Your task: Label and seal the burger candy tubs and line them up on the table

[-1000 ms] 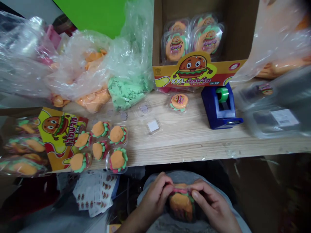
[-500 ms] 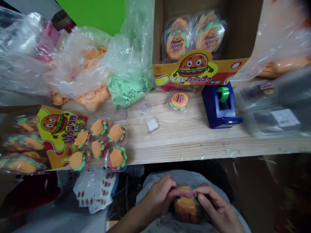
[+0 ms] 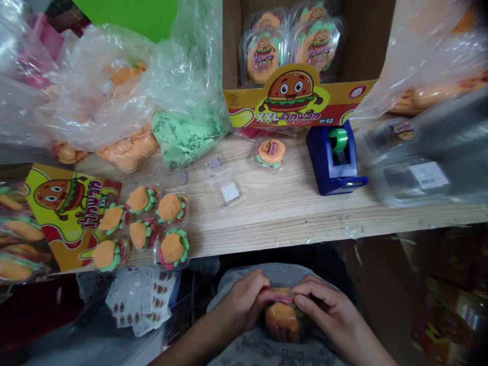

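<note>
Both of my hands are closed on one burger-shaped gummy candy (image 3: 282, 317) over my lap, below the table's front edge. My left hand (image 3: 242, 302) pinches its left side and top. My right hand (image 3: 330, 315) grips its right side, thumb pressing on the pink layer. The candy shows an orange bun, with pink and green layers. On the wooden table (image 3: 290, 213), several more burger candies in clear cups (image 3: 168, 208) sit at the left. One packed candy (image 3: 270, 151) lies beside a blue tape dispenser (image 3: 335, 155).
A cardboard display box (image 3: 292, 99) with packed burgers stands at the back. Plastic bags of orange and green candy pieces (image 3: 183, 134) lie at back left. A flat printed box (image 3: 64, 208) is at the left. Sticker sheets (image 3: 141, 300) hang below the table edge. Clear containers (image 3: 423, 173) sit right.
My hands keep working the burger candy in my lap, fingers shifting slightly on its pink layer. The view has drifted to the right, so the table's things sit further left in the picture.
</note>
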Available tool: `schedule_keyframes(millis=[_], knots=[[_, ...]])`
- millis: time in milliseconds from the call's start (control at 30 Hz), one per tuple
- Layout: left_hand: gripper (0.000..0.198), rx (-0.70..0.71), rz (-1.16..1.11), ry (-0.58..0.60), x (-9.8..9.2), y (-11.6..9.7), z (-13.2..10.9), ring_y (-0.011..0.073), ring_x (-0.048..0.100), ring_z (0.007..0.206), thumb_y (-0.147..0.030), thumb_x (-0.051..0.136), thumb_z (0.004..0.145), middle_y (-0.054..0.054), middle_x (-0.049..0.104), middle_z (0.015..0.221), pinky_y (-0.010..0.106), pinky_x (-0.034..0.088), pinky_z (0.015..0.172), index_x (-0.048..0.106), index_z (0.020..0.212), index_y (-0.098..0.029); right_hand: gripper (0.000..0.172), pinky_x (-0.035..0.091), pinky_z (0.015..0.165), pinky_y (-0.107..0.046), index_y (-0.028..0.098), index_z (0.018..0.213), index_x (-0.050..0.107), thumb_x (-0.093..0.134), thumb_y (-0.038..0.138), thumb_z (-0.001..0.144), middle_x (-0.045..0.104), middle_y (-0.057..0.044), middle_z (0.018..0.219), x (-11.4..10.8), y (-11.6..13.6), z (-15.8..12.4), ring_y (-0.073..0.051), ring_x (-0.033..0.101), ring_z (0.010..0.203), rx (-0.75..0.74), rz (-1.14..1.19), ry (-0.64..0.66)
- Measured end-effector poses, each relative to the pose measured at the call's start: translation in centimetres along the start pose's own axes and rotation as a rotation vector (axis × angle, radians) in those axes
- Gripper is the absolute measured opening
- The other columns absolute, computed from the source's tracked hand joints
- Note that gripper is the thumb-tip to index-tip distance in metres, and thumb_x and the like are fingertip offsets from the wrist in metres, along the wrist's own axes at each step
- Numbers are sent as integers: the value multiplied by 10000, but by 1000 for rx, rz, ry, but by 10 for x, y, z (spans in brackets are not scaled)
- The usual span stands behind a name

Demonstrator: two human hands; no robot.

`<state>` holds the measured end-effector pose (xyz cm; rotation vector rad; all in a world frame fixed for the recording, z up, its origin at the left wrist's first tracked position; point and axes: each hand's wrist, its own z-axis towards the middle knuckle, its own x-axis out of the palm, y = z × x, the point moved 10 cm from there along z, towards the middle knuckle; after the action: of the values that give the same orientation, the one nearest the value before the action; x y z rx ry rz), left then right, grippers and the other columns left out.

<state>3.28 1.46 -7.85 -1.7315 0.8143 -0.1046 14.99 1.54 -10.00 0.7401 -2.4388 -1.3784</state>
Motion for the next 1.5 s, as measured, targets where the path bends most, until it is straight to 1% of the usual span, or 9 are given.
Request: schedule_keyframes(millis=[167, 267, 400, 567, 700, 933, 1100, 1267, 1500], knots=[[170, -152, -108, -44, 0, 12, 2, 125, 441, 654, -340, 378, 880, -14, 449, 709, 223, 370, 605, 408, 779, -207, 219, 477, 658, -227, 212, 769, 672, 543, 377, 836, 639, -15, 728, -3, -16, -4, -159, 607, 714, 51, 110, -47], [115, -240, -186, -69, -6, 15, 4, 114, 459, 666, -304, 396, 875, -23, 454, 726, 203, 393, 604, 409, 821, -204, 177, 473, 645, -196, 227, 765, 666, 546, 331, 843, 628, -1, 715, -13, -14, -7, -134, 596, 690, -18, 196, -179], [123, -265, -255, -63, -29, 3, 12, 114, 459, 726, -292, 410, 882, -22, 474, 766, 209, 389, 673, 465, 833, -193, 103, 460, 635, -185, 239, 789, 661, 571, 266, 831, 596, 12, 710, -21, -1, -10, -117, 569, 669, -158, 255, -331], [103, -239, -177, 159, -30, -15, 16, 109, 480, 751, -240, 445, 882, -22, 529, 803, 202, 373, 695, 522, 835, -191, 116, 466, 623, -204, 240, 863, 660, 597, 176, 789, 567, 8, 700, -9, 15, -11, -124, 568, 663, -256, 122, -230], [156, -192, -110, 240, -18, -22, 13, 114, 511, 788, -264, 427, 904, -13, 564, 854, 212, 375, 728, 573, 892, -211, 199, 484, 643, -227, 265, 972, 669, 588, 194, 805, 605, -19, 761, -5, 21, -10, -144, 595, 714, -287, 59, -170], [129, -220, -141, 186, -21, -8, 4, 113, 521, 855, -249, 417, 911, -16, 559, 909, 215, 380, 782, 538, 951, -228, 238, 513, 693, -241, 311, 1000, 689, 649, 365, 772, 625, -35, 837, -7, 11, -8, -169, 622, 800, -287, 123, -206], [139, -283, -178, 78, -35, 9, -8, 128, 512, 865, -290, 399, 916, -1, 526, 895, 233, 395, 790, 507, 961, -215, 219, 518, 628, -244, 252, 853, 722, 687, 422, 720, 646, -32, 731, -7, 0, -2, -164, 623, 703, -211, 269, -241], [109, -226, -188, 84, -33, 3, -4, 121, 510, 856, -249, 439, 902, -2, 523, 896, 222, 385, 773, 541, 923, -215, 174, 515, 652, -242, 235, 845, 734, 671, 366, 749, 674, -41, 737, -6, 4, 1, -152, 631, 704, -216, 287, -229], [172, -166, -148, 38, -37, -6, 6, 126, 529, 850, -217, 397, 919, 13, 549, 890, 227, 391, 765, 568, 920, -209, 249, 506, 595, -240, 194, 746, 701, 662, 440, 734, 663, -35, 694, 2, -7, 4, -144, 622, 650, -102, 364, -180]])
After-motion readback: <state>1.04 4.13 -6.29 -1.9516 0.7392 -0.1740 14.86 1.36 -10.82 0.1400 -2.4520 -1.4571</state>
